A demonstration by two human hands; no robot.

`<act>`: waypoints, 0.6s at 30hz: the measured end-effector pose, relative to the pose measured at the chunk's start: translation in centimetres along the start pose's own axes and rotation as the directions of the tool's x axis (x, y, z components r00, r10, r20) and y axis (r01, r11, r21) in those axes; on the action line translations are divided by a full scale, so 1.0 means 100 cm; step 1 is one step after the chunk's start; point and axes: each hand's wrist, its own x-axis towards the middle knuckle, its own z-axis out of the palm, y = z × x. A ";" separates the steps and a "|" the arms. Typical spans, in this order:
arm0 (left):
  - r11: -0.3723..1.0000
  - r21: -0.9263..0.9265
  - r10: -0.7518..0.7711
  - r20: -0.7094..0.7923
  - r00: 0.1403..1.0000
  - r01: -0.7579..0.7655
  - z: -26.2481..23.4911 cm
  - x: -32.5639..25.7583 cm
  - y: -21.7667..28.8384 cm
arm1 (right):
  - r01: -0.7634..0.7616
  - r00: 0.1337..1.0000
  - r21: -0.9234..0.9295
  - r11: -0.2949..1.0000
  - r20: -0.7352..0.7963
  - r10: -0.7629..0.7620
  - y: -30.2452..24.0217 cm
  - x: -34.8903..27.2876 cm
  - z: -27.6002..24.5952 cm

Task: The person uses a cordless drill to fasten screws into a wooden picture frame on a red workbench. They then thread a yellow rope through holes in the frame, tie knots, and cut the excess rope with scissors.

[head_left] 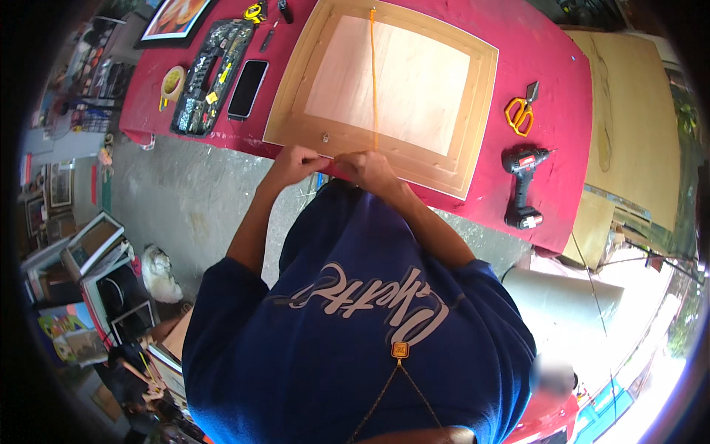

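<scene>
A framed panel [288, 111] lies back side up on the red-covered table [555, 111], brown paper tape around a pale wooden middle. From a fixing at its far edge an orange cord [375, 81] runs across it to my right hand [367, 169]. That hand is closed on the cord at the panel's near edge. Beside it my left hand [297, 164] is closed too, its fingertips pinched close to the right hand's. Whatever lies between the left fingertips is too small to make out. A small metal hanger [325, 138] sits on the near taped border.
To the right lie yellow-handled scissors [521, 115] and a cordless drill [523, 185]. A phone [248, 89], a long tool tray [211, 81], a tape roll [173, 83] and a tape measure [254, 12] are at left. Stacked frames [96, 240] stand on the floor.
</scene>
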 end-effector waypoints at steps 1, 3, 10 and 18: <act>1.000 0.012 -0.009 0.014 1.000 0.009 -0.009 0.013 -0.006 | -0.053 0.998 -0.013 0.999 -0.040 0.052 0.001 0.003 0.002; 0.999 0.021 0.028 0.027 0.999 -0.028 -0.019 0.034 -0.017 | -0.167 0.979 -0.034 0.985 -0.124 0.161 0.005 0.009 0.006; 0.986 -0.005 0.165 0.060 0.985 -0.165 -0.024 0.075 -0.037 | -0.367 0.902 -0.056 0.929 -0.265 0.340 0.010 0.024 0.012; 0.896 0.286 0.292 0.198 0.936 -0.340 -0.033 0.077 -0.030 | -0.394 0.837 0.059 0.917 -0.390 0.384 0.007 0.030 0.026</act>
